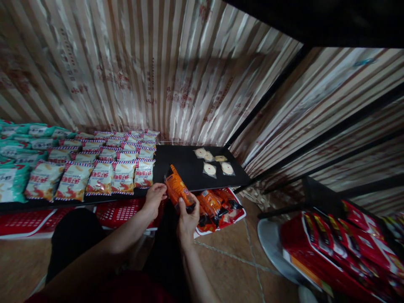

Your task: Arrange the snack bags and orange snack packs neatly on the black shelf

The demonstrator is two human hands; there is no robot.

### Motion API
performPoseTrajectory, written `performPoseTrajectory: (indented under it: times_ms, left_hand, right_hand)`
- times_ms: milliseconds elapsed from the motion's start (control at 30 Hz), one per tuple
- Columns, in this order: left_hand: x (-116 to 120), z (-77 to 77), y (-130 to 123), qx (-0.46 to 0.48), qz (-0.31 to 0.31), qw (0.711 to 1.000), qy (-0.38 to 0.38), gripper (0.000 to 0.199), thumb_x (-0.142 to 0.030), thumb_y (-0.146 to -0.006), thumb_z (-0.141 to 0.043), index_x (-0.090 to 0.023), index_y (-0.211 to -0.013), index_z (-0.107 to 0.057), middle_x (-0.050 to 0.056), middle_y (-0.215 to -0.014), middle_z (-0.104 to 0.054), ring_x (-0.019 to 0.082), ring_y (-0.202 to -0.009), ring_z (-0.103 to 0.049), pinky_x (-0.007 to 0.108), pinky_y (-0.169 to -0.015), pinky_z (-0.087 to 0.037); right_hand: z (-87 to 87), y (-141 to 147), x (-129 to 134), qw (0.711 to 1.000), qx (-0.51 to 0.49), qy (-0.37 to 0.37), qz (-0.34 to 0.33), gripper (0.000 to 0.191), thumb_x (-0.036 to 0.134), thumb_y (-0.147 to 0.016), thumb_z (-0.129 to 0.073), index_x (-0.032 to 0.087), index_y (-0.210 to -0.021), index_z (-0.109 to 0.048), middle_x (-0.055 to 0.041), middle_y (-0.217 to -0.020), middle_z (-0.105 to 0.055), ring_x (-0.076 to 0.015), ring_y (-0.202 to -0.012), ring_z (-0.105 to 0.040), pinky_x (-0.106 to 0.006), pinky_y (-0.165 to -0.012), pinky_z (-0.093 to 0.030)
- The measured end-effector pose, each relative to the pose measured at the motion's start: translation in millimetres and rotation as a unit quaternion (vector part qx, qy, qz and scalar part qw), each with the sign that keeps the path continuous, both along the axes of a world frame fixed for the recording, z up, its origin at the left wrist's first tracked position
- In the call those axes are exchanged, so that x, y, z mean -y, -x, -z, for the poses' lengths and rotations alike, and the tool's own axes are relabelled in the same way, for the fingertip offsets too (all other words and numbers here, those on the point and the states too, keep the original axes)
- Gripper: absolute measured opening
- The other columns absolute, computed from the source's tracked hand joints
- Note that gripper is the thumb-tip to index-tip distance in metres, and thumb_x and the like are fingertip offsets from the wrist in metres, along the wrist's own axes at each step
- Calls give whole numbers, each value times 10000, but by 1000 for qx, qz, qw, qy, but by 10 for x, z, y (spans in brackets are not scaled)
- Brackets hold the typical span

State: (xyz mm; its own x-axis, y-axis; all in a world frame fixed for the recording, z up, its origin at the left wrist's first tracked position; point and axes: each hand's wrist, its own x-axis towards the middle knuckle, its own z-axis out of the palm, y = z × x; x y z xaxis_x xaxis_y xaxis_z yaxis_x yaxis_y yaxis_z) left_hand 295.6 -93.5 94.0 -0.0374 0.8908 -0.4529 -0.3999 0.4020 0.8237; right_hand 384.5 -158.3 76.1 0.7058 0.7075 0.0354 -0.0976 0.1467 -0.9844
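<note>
An orange snack bag (176,185) with dark ends is held tilted in front of the black shelf. My right hand (188,212) grips its lower end, thumb on top. My left hand (155,197) is at the bag's left edge with its fingers pinched together; whether they hold the bag's edge is hard to make out. On the shelf (176,158), rows of white-and-red bags (101,176) stand to the left. Several small round items in clear wrappers (209,169) lie on the right part. More orange bags (211,204) fill a red basket (235,216) below the shelf.
Teal bags (12,183) stand at the far left. Red baskets (121,212) sit under the shelf. At the lower right, a red crate (293,233) of red packets is beside a grey stool or tub (268,240). Striped curtains hang behind, with dark metal bars at the right.
</note>
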Motion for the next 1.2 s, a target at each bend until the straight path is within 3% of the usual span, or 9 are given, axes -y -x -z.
performPoseTrajectory:
  times_ms: [200, 367, 633, 833, 967, 1067, 1200]
  left_hand:
    - [9, -56, 18, 53, 12, 999, 4, 78, -206, -726, -624, -150, -697, -578, 35, -699, -635, 126, -644, -603, 270, -666, -498]
    - [1, -54, 40, 88, -7, 995, 49, 182, -275, -833, -526, -134, -740, -595, 73, -767, -649, 138, -669, -615, 288, -708, -494]
    - [-8, -62, 67, 151, -2, 987, 61, 229, -316, -871, -479, -131, -845, -610, 90, -816, -692, 155, -680, -653, 260, -644, -493]
    - [15, -142, 80, 185, -15, 982, 44, 196, -285, -824, -559, -123, -914, -626, 73, -814, -709, 162, -745, -668, 260, -707, -512]
    - [18, -115, 103, 194, 16, 981, -9, 261, -308, -743, -659, -119, -921, -631, 69, -841, -712, 173, -753, -667, 271, -722, -510]
    - [20, -114, 135, 177, 31, 983, -30, 323, -341, -668, -727, -115, -876, -627, 70, -801, -710, 180, -718, -664, 271, -686, -505]
    - [21, -185, 176, 170, 29, 985, -27, 381, -346, -614, -770, -113, -880, -628, 61, -749, -704, 169, -661, -656, 258, -645, -494]
  right_hand:
    - [-52, 6, 28, 997, 66, -11, -30, 333, 298, -684, -681, 201, -989, -589, -52, -1063, -642, -200, -1030, -562, -371, -985, -389]
    - [-55, 19, 48, 993, 100, -37, -51, 273, 237, -694, -664, 203, -962, -631, -54, -1082, -655, -206, -1042, -580, -380, -997, -386]
    - [-9, -8, 76, 967, 220, -58, -115, 263, 168, -738, -592, 249, -975, -672, -48, -1147, -643, -215, -1122, -544, -415, -1019, -368]
    - [-45, -6, 140, 950, 254, -63, -172, 515, 30, -609, -495, 288, -1014, -682, -1, -1179, -636, -224, -1213, -471, -453, -1065, -304]
    - [-38, 18, 180, 938, 289, -59, -185, 630, -15, -541, -427, 300, -1021, -686, 24, -1180, -636, -224, -1262, -412, -461, -1080, -280]
    - [0, 26, 196, 914, 359, -60, -177, 640, -37, -549, -415, 293, -1029, -680, 28, -1197, -625, -227, -1291, -368, -472, -1076, -287]
    - [46, 32, 209, 856, 489, -70, -154, 632, -72, -603, -384, 246, -1083, -642, -8, -1235, -595, -230, -1322, -310, -496, -1047, -328]
